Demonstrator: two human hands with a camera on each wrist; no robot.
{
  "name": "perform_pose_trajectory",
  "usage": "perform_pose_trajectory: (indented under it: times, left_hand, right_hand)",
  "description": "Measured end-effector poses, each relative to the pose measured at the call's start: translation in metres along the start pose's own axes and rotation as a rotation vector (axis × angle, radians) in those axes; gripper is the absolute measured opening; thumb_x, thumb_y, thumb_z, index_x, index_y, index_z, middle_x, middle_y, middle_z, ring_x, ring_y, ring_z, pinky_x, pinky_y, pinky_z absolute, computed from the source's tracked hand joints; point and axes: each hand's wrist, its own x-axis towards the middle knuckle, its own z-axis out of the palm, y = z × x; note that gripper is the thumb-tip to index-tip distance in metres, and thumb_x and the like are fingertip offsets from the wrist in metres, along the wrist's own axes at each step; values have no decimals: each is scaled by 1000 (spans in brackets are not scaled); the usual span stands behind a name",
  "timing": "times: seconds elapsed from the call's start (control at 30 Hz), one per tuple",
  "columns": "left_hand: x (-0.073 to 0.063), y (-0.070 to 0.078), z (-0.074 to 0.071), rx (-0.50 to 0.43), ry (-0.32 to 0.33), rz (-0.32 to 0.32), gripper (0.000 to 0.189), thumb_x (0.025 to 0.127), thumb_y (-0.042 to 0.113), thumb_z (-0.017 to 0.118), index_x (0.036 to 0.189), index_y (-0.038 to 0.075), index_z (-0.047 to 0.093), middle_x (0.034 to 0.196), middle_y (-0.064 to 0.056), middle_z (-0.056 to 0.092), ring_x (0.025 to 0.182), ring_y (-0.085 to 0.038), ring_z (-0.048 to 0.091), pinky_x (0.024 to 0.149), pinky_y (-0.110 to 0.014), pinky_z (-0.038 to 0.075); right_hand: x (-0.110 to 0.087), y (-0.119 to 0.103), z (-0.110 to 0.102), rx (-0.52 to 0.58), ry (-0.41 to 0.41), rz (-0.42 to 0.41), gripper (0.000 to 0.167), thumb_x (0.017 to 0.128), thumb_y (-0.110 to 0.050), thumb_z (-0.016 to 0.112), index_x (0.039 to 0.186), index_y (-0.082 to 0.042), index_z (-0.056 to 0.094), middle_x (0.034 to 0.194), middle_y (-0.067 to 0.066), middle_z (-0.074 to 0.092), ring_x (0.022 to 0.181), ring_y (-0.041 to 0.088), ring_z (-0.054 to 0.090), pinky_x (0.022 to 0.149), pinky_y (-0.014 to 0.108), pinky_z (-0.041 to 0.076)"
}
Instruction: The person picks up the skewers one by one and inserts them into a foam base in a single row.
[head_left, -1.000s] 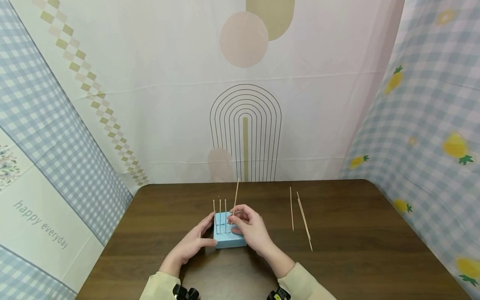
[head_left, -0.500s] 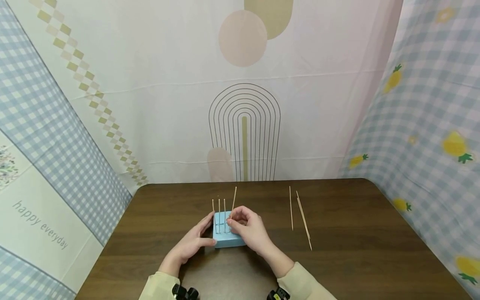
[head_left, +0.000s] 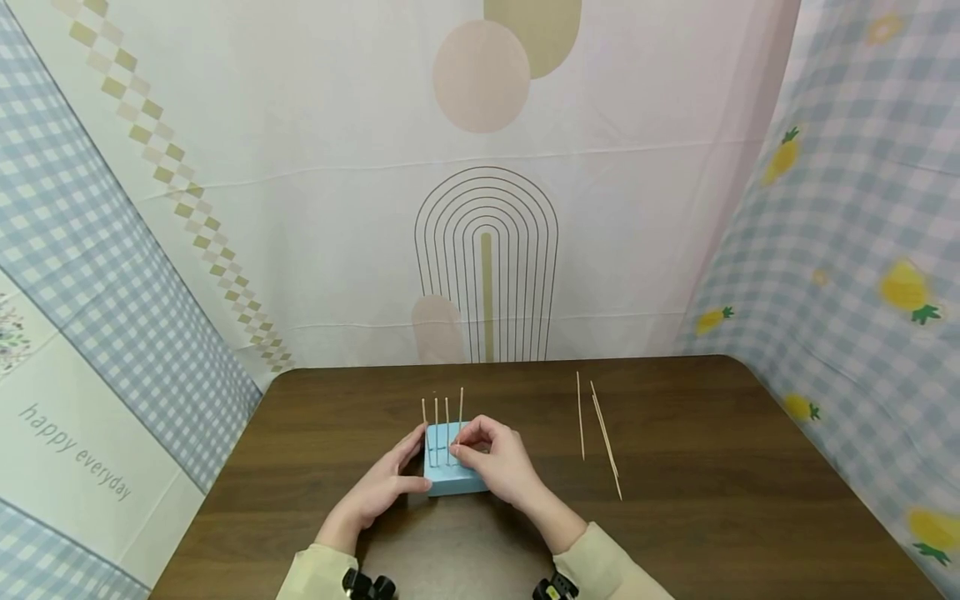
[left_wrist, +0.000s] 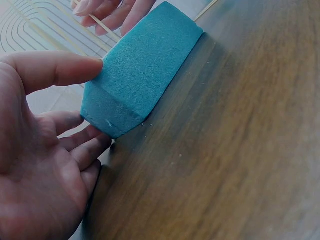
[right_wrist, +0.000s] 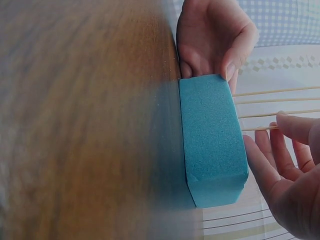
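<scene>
One block (head_left: 456, 483), light blue, matt, lower centre of the frame, on a brown worktop (head_left: 712, 467); three slim pale sticks (head_left: 437, 421) upright in its top. Right grip (head_left: 501, 464): closed to a pinch on a fourth stick (head_left: 461, 403). Left grip (head_left: 384, 477): spread, touching the block's left side. Cloth (head_left: 82, 500), lower left: "happy everyday".

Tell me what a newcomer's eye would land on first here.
Probably the pale blue foam-like block near the middle of the dark brown wooden table, with four thin wooden sticks rising from it. Next, the bare left hand at its left side and the bare right hand pinching the rightmost stick. Then loose thin wooden sticks lying farther right.
</scene>
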Motion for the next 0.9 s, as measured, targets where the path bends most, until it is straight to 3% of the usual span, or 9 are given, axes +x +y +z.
perform_pose_trajectory:
  times: [0.9]
  left_hand:
    - [0, 0, 0, 1, 7, -2, 97, 91, 12, 76, 171, 5, 21, 175, -21, 22, 162, -37, 16, 126, -58, 13]
  right_hand:
    - [1, 4, -1, -120, -37, 19, 10, 95, -12, 82, 92, -16, 73, 89, -8, 73, 79, 10, 66, 71, 26, 52]
